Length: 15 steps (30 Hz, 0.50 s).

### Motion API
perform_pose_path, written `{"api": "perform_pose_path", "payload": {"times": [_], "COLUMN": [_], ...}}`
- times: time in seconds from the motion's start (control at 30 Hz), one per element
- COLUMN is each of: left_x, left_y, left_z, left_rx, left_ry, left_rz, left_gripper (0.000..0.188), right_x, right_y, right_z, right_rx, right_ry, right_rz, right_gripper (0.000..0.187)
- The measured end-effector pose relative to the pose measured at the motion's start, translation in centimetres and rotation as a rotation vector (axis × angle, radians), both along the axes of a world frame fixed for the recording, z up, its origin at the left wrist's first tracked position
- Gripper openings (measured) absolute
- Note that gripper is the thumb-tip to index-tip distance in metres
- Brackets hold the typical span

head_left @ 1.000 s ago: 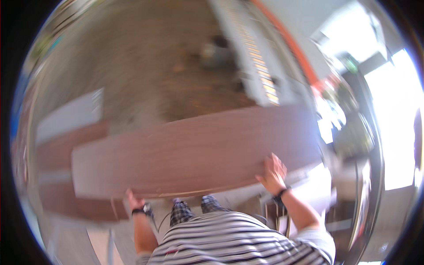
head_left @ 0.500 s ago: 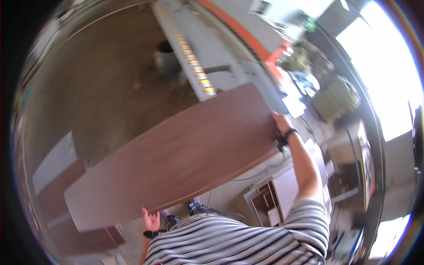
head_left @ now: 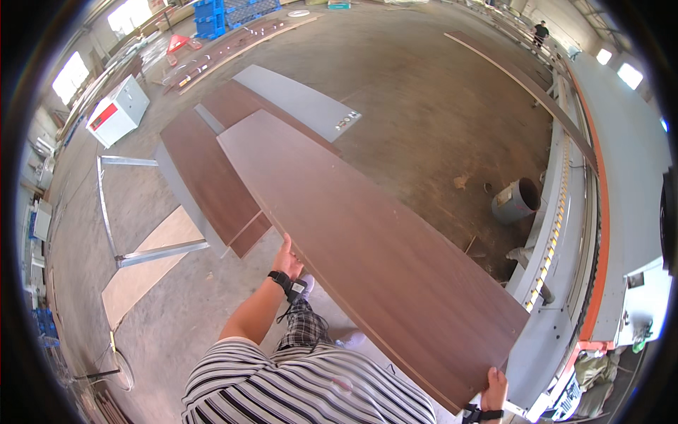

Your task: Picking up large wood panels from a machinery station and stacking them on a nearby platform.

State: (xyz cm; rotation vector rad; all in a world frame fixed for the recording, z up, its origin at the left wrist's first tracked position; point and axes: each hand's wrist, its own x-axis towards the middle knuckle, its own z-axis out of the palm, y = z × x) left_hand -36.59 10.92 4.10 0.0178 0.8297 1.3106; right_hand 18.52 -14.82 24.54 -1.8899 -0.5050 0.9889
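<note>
A long brown wood-grain board stretches across the view in front of me, its broad face up. My left hand grips its near long edge, with the thumb along the side and the other fingers hidden underneath. At the near right end, my right hand is closed round the corner, fingertips on the top face. Past the board's far left end lie other brown boards and a grey panel; the held board overlaps them in view, and whether it touches them I cannot tell.
To the right runs a long grey machine with an orange strip, and a grey bucket stands beside it. On the left are a metal frame and a white cabinet. A person is far off at upper right.
My view has turned left, bringing the stacked boards and white cabinet into sight. The held board has swung round with me, its right end now near my body; both hands keep their hold.
</note>
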Motion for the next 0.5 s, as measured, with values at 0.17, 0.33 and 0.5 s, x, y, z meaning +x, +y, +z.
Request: {"api": "perform_pose_path", "payload": {"times": [0.17,0.33,0.5], "left_x": [4.8,2.3,-6.0], "left_y": [-2.8,0.6,9.9], "left_z": [5.9,6.6,2.0], "left_rx": [-0.083,0.007,0.027], "left_ry": [-0.220,-0.169,0.123], "left_rz": [-0.375,-0.534,-0.249], "left_gripper": [0.048,0.035,0.034], "right_x": [-8.7,-19.6,-28.2], "right_y": [11.0,22.3,33.3], "right_z": [-2.6,-6.3,-9.8], "right_rx": [-0.088,-0.025,-0.023], "right_ry": [0.216,0.450,0.495], "right_rz": [0.167,0.352,0.495], "right_gripper": [0.016,0.018,0.021]}}
